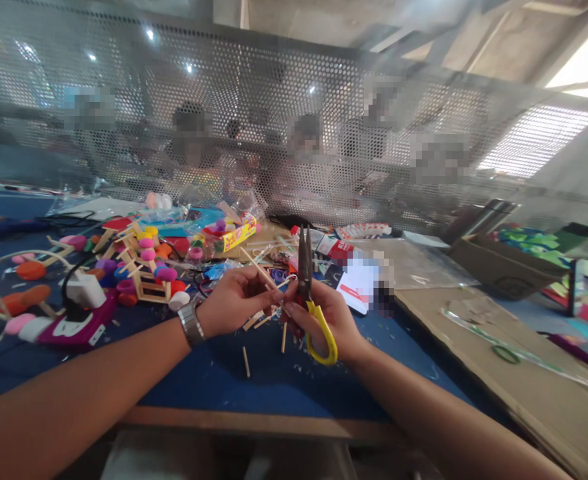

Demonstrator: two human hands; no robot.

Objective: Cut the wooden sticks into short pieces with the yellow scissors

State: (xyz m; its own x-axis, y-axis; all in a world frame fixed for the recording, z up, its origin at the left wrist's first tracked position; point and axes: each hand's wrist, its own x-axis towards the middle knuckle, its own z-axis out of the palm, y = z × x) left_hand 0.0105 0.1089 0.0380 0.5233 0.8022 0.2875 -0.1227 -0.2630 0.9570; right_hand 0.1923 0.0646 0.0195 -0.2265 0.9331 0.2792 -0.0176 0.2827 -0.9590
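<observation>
My left hand (237, 300), with a metal watch (191, 324) on the wrist, pinches a thin wooden stick (257, 267) that slants up to the left. My right hand (331, 320) is closed around yellow-handled scissors (305, 267), whose dark blades point up and away from me. The fingertips of both hands meet near the stick's lower end; whether the right fingers also touch the stick I cannot tell. Below the hands, short cut stick pieces (247, 361) lie on the blue tabletop (199, 383).
Left stand small stick structures (149, 291) with colourful clay lumps, beside a purple power strip (81, 327) with a white plug. A yellow box (239, 233) and a lit phone (357, 287) lie beyond my hands. Cardboard (479, 360) and a cardboard box (509, 267) are right; a perforated metal screen (254, 87) rises behind.
</observation>
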